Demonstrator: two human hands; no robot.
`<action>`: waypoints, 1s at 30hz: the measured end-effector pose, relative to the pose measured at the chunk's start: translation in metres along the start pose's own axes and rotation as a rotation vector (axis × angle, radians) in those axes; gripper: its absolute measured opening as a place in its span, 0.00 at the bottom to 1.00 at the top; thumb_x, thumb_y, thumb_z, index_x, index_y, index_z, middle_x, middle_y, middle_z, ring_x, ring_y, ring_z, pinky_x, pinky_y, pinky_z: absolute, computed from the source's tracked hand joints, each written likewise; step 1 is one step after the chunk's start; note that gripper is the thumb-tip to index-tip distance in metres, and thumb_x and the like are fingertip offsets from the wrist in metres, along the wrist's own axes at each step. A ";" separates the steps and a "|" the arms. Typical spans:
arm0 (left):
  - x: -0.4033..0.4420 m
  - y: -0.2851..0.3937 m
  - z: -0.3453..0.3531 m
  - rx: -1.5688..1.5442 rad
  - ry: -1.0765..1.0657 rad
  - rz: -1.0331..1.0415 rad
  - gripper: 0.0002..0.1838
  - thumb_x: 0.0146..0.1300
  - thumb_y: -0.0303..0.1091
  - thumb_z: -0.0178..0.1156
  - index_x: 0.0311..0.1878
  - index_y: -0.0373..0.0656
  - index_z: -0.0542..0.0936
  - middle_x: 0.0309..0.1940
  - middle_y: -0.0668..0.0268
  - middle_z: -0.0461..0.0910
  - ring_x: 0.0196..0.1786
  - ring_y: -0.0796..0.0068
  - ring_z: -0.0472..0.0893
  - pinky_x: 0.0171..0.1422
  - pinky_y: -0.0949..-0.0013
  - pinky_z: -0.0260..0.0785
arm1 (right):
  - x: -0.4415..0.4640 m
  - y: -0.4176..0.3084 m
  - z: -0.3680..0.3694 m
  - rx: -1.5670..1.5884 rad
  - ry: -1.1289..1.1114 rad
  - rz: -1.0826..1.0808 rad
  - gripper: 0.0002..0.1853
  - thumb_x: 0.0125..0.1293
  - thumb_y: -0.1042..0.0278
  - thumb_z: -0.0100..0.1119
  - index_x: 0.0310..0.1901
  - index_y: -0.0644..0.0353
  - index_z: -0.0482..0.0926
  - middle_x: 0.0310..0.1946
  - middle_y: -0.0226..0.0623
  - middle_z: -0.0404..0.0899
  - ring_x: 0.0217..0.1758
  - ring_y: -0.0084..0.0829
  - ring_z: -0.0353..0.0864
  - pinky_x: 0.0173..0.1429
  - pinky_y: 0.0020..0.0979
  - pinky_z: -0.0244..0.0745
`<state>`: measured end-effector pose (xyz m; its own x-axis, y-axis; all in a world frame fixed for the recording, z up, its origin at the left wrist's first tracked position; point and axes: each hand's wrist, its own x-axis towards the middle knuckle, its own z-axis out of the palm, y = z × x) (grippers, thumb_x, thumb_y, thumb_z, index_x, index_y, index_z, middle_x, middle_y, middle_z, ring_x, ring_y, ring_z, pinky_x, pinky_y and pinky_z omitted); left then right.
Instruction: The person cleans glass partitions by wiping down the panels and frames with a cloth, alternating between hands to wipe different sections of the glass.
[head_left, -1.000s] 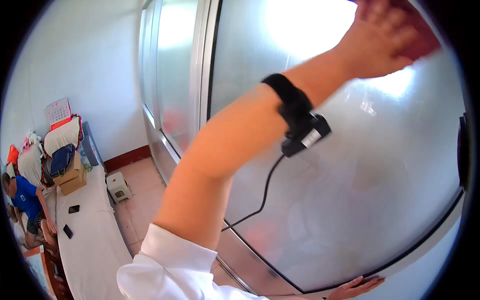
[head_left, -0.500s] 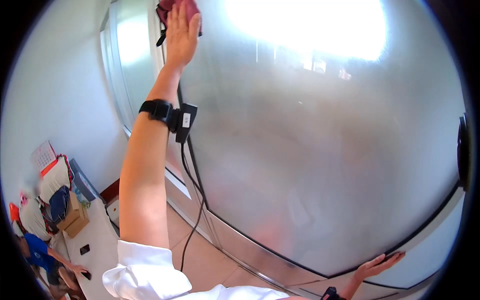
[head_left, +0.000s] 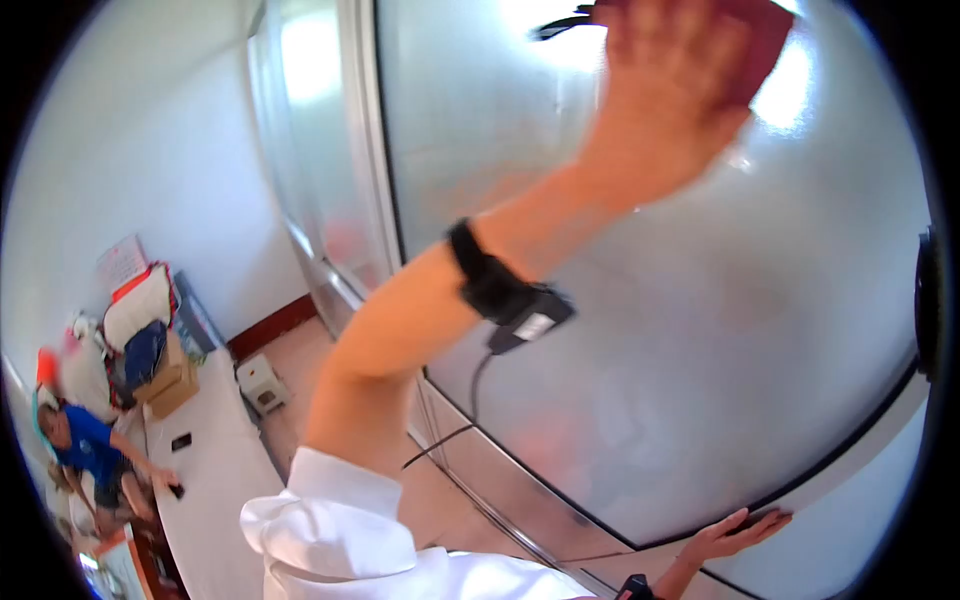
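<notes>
One dark-red piece of cloth with a thin black strip at its left side (head_left: 765, 45) lies high on a large translucent glass pane in a black-edged frame (head_left: 600, 400), partly cut off by the upper margin of the view. Over it is the left hand (head_left: 655, 110), blurred, palm toward the pane; its fingers are extended and spread across the cloth, not clenched, though whether their tips pinch the fabric cannot be told. Compared with half a second ago, the cloth has travelled rightward, from beside the upright silver metal post (head_left: 367, 150) to well apart from it; a different stretch of glass is thus covered, which suggests a sideways stroke.

Below, a black wristband with an attached box (head_left: 490, 285) encircles the left forearm. The right hand (head_left: 735, 537) remains low, at the pane's bottom border, its fingers outstretched and grasping nothing visible; firm contact cannot be confirmed.

Farther left stands a white plastic stool (head_left: 262, 383). Beyond it, a long surface under a pale sheet (head_left: 225, 500) carries a brown cardboard box (head_left: 172, 390) and a flat black phone (head_left: 181, 441). A seated person in a blue shirt (head_left: 90, 445) reaches onto the sheet.
</notes>
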<state>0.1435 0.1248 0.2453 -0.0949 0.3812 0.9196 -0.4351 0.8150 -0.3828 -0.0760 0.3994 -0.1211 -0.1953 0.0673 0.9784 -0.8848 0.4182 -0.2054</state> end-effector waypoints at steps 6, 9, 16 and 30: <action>0.020 0.128 0.035 -0.062 0.052 0.218 0.30 0.51 0.57 0.59 0.57 0.54 0.75 0.62 0.61 0.66 0.70 0.47 0.55 0.69 0.28 0.37 | 0.004 -0.002 -0.002 0.028 0.000 -0.051 0.23 0.73 0.69 0.44 0.66 0.69 0.61 0.70 0.57 0.52 0.73 0.52 0.54 0.72 0.44 0.55; 0.023 0.161 0.037 0.001 0.000 0.356 0.29 0.59 0.60 0.50 0.57 0.51 0.75 0.61 0.60 0.69 0.70 0.43 0.54 0.68 0.22 0.31 | 0.003 -0.004 -0.003 -0.031 -0.007 -0.063 0.23 0.74 0.67 0.43 0.67 0.68 0.61 0.70 0.55 0.52 0.72 0.51 0.57 0.71 0.43 0.60; 0.007 0.147 0.058 -0.178 0.083 0.466 0.23 0.57 0.59 0.53 0.51 0.59 0.77 0.55 0.69 0.73 0.65 0.56 0.63 0.68 0.26 0.35 | 0.014 -0.027 -0.005 0.006 -0.033 -0.073 0.27 0.72 0.64 0.48 0.68 0.68 0.57 0.68 0.64 0.53 0.70 0.61 0.56 0.69 0.54 0.56; -0.039 -0.192 -0.067 0.287 -0.121 -0.137 0.36 0.61 0.38 0.55 0.72 0.44 0.56 0.73 0.51 0.48 0.75 0.47 0.47 0.74 0.45 0.40 | 0.014 -0.043 0.005 0.122 0.081 0.164 0.32 0.71 0.63 0.50 0.67 0.77 0.52 0.67 0.65 0.53 0.68 0.55 0.61 0.68 0.46 0.60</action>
<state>0.2907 -0.0170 0.2769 -0.1162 0.2083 0.9711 -0.6842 0.6920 -0.2303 -0.0424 0.3772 -0.0990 -0.3108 0.2003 0.9291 -0.8894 0.2835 -0.3587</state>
